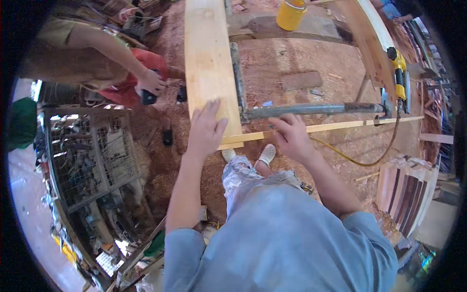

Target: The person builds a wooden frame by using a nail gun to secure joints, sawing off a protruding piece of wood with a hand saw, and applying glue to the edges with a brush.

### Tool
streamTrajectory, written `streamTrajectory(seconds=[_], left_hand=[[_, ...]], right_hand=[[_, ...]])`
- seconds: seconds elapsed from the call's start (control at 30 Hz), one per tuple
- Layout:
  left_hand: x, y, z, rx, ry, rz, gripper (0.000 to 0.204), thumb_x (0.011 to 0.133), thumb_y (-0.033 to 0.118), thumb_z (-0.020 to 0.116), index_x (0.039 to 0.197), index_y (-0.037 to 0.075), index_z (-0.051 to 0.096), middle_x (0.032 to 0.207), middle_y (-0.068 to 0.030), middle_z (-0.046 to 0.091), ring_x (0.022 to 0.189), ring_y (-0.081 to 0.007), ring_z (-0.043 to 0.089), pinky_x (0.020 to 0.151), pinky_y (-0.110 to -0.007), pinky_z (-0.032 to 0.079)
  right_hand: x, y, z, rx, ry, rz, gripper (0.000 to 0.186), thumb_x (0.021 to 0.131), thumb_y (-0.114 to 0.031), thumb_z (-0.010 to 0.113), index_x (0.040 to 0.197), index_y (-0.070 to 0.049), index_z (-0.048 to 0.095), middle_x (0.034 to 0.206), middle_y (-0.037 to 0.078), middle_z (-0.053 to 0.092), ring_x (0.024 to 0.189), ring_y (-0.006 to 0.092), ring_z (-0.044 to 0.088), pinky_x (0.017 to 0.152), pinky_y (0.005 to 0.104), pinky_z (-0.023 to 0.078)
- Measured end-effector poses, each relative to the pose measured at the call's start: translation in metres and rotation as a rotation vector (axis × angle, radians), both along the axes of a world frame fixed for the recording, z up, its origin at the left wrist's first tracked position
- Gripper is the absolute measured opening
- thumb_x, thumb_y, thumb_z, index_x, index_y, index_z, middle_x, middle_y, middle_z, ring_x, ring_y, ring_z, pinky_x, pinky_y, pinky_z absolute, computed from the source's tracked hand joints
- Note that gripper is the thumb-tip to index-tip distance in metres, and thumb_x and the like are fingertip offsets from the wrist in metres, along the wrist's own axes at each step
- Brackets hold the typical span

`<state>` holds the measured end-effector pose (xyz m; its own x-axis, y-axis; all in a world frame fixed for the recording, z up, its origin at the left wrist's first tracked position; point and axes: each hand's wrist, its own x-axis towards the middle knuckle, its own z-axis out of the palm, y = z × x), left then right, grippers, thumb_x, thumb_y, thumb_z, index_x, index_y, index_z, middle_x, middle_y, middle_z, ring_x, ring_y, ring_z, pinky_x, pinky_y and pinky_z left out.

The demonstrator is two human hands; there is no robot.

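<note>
A wide pale board (210,63) stretches away from me. My left hand (208,129) lies on its near end, fingers spread over the wood and open. Across that end runs a long thin wooden strip (335,127), which continues far to the right. Over the strip, right of the board, my right hand (293,136) is closed with bent fingers. A tiny dark greenish bit shows at its fingertips, too small to name. Whether these fingers also touch the strip is unclear. Beyond the strip, a grey metal pipe (316,110) lies crosswise.
A yellow-and-black power tool (399,73) with a yellow hose (357,161) rests on a second board (367,36) at right. At left, another person's hand (152,83) holds something dark. A yellow bucket (292,15) stands ahead; stacked planks (406,192) lie at right. A wire-mesh rack (92,155) is at left.
</note>
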<state>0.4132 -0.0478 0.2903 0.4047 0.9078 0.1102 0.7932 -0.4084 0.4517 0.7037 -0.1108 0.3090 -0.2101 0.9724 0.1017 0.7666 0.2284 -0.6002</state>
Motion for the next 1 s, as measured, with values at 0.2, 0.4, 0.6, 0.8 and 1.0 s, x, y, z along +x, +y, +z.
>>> streamTrajectory(seconds=[0.2, 0.4, 0.6, 0.8, 1.0], left_hand=[[-0.086, -0.108, -0.009, -0.183, -0.226, 0.864, 0.044, 0.098, 0.029, 0.051, 0.128, -0.003, 0.056, 0.125, -0.0223, 0.061, 0.121, -0.0378, 0.055, 0.104, -0.045, 0.038], [-0.118, -0.142, -0.028, -0.324, -0.136, 0.993, 0.043, 0.095, 0.028, 0.057, 0.124, -0.004, 0.059, 0.119, -0.0245, 0.063, 0.115, -0.0370, 0.058, 0.099, -0.043, 0.043], [-0.094, -0.123, -0.041, -0.334, -0.230, 0.787, 0.042, 0.091, 0.027, 0.063, 0.121, -0.002, 0.060, 0.117, -0.0254, 0.063, 0.112, -0.0363, 0.060, 0.096, -0.042, 0.045], [-0.081, -0.099, -0.046, -0.376, -0.361, 0.838, 0.041, 0.090, 0.026, 0.064, 0.119, -0.004, 0.061, 0.114, -0.0234, 0.065, 0.106, -0.0318, 0.063, 0.091, -0.041, 0.047], [-0.091, -0.095, -0.040, -0.240, -0.608, 0.755, 0.038, 0.089, 0.023, 0.063, 0.110, -0.009, 0.065, 0.107, -0.0227, 0.068, 0.100, -0.0282, 0.064, 0.089, -0.038, 0.047]], right_hand=[[-0.050, 0.010, 0.012, 0.121, 0.005, 0.300, 0.046, 0.076, -0.028, 0.074, 0.120, -0.023, 0.064, 0.116, 0.013, 0.054, 0.108, 0.0361, 0.051, 0.094, 0.0518, 0.039], [-0.125, 0.021, 0.006, 0.039, -0.196, 0.523, 0.058, 0.074, -0.030, 0.073, 0.129, -0.027, 0.057, 0.121, 0.013, 0.055, 0.112, 0.0355, 0.051, 0.092, 0.0509, 0.042], [-0.174, 0.047, 0.031, -0.258, -0.418, 0.598, 0.057, 0.081, -0.041, 0.066, 0.135, -0.032, 0.054, 0.130, 0.009, 0.054, 0.118, 0.0359, 0.053, 0.094, 0.0539, 0.045], [-0.176, 0.058, 0.033, -0.444, -0.394, 0.580, 0.054, 0.086, -0.048, 0.057, 0.138, -0.035, 0.054, 0.130, 0.016, 0.056, 0.117, 0.0402, 0.056, 0.095, 0.0517, 0.047], [-0.163, 0.075, 0.018, -0.634, -0.253, 0.623, 0.046, 0.085, -0.050, 0.057, 0.121, -0.024, 0.068, 0.117, 0.012, 0.068, 0.102, 0.0328, 0.066, 0.091, 0.0425, 0.051]])
